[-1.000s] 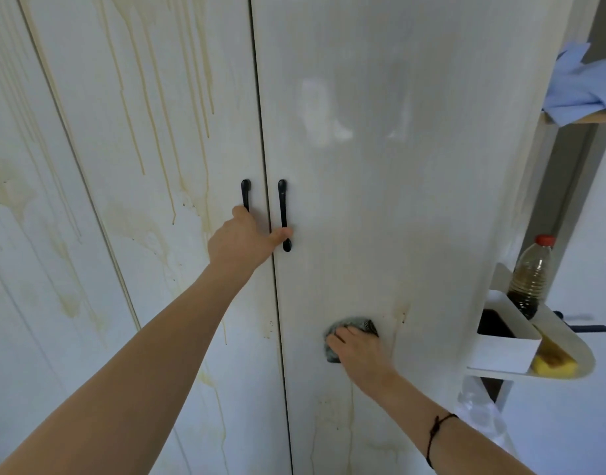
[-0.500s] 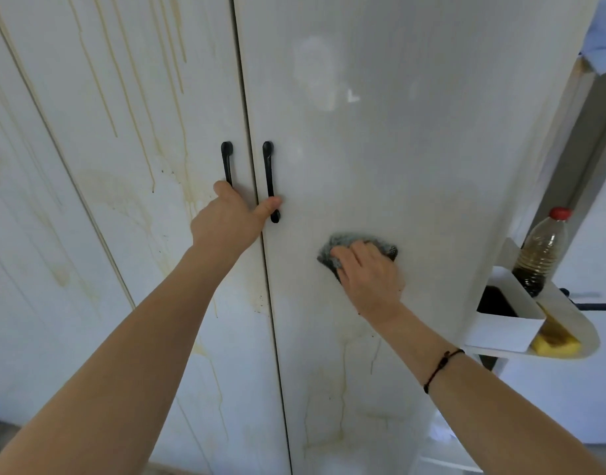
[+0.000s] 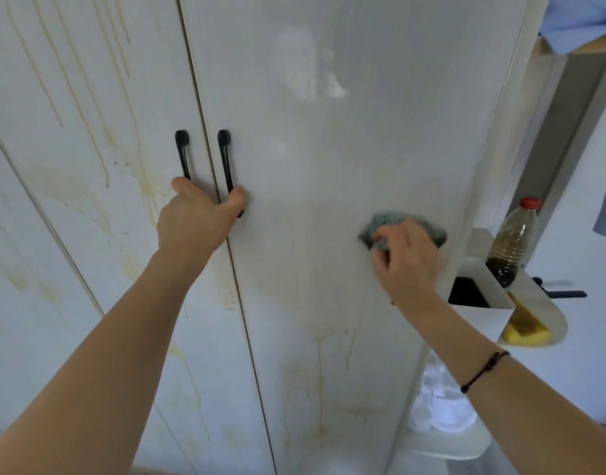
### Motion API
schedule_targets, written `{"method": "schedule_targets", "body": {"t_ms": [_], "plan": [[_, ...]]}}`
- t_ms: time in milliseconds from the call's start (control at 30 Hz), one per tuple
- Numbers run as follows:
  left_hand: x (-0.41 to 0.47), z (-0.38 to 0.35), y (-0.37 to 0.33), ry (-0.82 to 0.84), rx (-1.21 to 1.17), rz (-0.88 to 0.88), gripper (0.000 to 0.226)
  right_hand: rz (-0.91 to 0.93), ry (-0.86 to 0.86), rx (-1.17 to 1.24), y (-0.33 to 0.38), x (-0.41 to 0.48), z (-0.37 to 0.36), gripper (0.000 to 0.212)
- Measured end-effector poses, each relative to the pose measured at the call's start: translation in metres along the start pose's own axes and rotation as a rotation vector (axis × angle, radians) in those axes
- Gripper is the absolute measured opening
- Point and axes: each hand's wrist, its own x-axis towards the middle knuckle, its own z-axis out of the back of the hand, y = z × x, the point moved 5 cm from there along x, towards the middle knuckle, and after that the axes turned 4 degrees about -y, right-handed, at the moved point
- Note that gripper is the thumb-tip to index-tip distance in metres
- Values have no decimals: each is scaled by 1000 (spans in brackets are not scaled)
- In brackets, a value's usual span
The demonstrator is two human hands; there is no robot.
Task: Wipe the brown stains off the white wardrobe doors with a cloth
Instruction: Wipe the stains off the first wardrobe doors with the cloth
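On the right door [image 3: 329, 149], largely clean above, the right hand [image 3: 407, 262] pinches the cloth [image 3: 383, 223] near its outer edge, the left hand [image 3: 195, 224], grip closed, holds the handles [image 3: 224, 159]; lower drips [image 3: 320, 365] and the streaked left door [image 3: 89, 132] await wiping.

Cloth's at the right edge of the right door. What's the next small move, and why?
Probably drag the cloth down the right door onto the brown drips low on it: the panel around the right hand looks mostly clean, those runs don't. The left hand holds the black handles, steadying the doors.
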Motion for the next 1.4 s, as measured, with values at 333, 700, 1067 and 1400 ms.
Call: {"method": "schedule_targets", "body": {"t_ms": [333, 700, 1067, 1400], "plan": [[-5, 4, -13, 115, -74, 114, 67, 315, 335, -18, 5, -100, 2, 18], [-4, 6, -20, 198, -37, 267, 70, 186, 172, 13, -34, -99, 18, 32], [-5, 3, -20, 190, -11, 269, 65, 171, -19, 8, -40, 22, 33, 20], [-2, 3, -18, 197, -10, 266, 71, 357, 85, 26, 18, -2, 2, 18]]}}
